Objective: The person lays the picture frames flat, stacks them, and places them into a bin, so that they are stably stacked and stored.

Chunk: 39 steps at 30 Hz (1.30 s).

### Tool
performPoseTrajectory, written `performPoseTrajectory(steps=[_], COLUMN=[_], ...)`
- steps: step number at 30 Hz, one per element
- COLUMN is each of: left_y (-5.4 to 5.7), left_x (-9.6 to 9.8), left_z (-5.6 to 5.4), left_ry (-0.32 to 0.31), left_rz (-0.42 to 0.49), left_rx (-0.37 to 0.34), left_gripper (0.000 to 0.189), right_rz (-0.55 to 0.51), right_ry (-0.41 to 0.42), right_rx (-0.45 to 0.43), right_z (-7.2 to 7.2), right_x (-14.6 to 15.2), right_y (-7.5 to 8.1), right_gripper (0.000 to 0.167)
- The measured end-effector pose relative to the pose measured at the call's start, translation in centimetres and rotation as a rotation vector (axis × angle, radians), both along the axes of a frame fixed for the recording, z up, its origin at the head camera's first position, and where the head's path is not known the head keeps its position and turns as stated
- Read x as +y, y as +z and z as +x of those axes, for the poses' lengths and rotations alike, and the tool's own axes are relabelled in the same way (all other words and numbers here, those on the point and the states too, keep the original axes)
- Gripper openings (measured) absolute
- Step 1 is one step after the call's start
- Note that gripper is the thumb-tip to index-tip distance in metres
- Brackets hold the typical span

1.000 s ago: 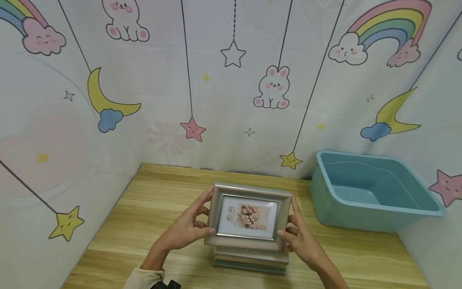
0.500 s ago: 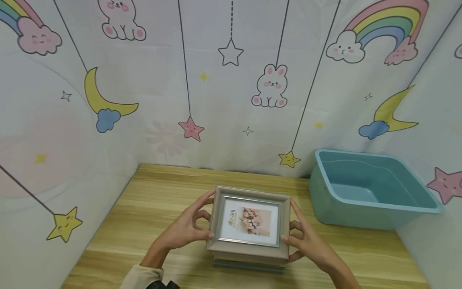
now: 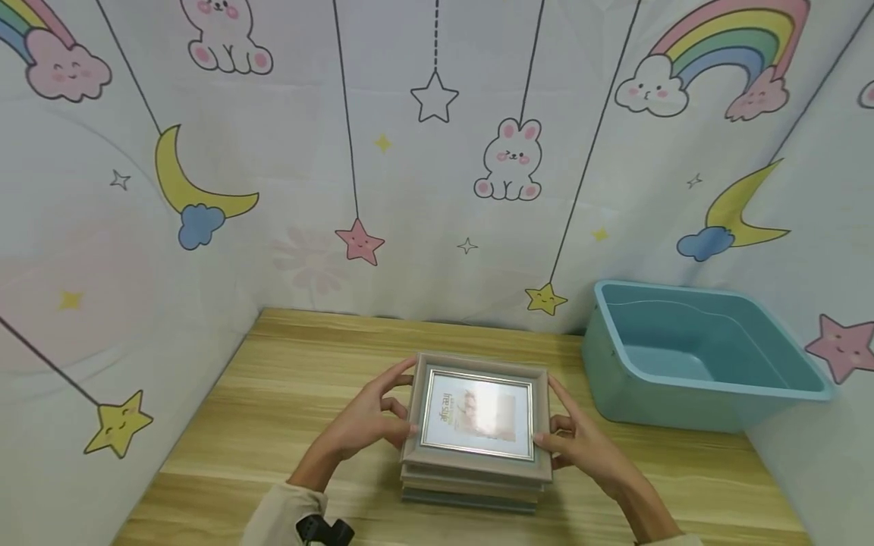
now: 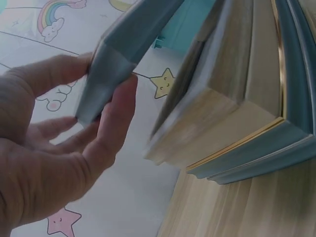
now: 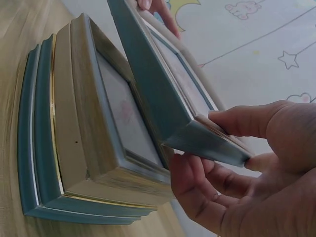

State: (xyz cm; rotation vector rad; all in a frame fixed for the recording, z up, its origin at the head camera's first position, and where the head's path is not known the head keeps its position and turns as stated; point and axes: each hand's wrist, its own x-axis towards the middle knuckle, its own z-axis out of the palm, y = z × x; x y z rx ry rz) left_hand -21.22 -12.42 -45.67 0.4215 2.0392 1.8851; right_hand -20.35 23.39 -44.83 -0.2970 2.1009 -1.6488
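Both hands hold a picture frame (image 3: pixel 478 413) with a pale pinkish-grey border, a silvery inner edge and a flower print marked "free style". My left hand (image 3: pixel 372 413) grips its left side, thumb at the front edge; my right hand (image 3: pixel 583 444) grips the right side likewise. Below it lies a stack of picture frames (image 3: pixel 471 489), beige and grey-blue. A gap parts the held frame (image 4: pixel 131 42) from the stacked frames (image 4: pixel 237 94) in the left wrist view. In the right wrist view, the top frame of the stack (image 5: pixel 79 113) also shows a glazed print.
A light blue plastic tub (image 3: pixel 703 394) stands at the back right of the wood-grain table (image 3: pixel 287 364). Behind and beside the table hangs a white cloth (image 3: pixel 423 189) printed with stars, moons, rabbits and rainbows. A black wrist device (image 3: pixel 324 529) sits by the left sleeve (image 3: pixel 283 516).
The held picture frame has turned to face more upward and shifted slightly over the stack, with both hands keeping their grip. Glare now covers part of its print.
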Motion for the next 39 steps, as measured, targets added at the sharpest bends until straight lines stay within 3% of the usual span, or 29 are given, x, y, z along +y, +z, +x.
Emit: performPoseTrajectory(steps=[9, 17, 22, 39], left_y=[-1.2, -0.9, -0.7, -0.6], left_x=[1.8, 2.8, 3.0, 3.4], left_z=[-0.5, 0.2, 0.6, 0.9], left_ry=[0.136, 0.228, 0.257, 0.302], left_rz=[-0.133, -0.291, -0.368, -0.442], left_rx=[0.02, 0.077, 0.1, 0.099], left_gripper=[0.091, 0.083, 0.079, 0.075], right_rz=[0.049, 0.111, 0.126, 0.159], right_ry=[-0.114, -0.147, -0.146, -0.157], right_rx=[-0.006, -0.022, -0.011, -0.017], right_z=[-0.5, -0.4, -0.5, -0.4], right_x=[-0.7, -1.0, -1.2, -1.3], right_y=[-1.3, -1.6, -1.6, -1.5], right_gripper=[0.094, 0.092, 0.09, 0.087])
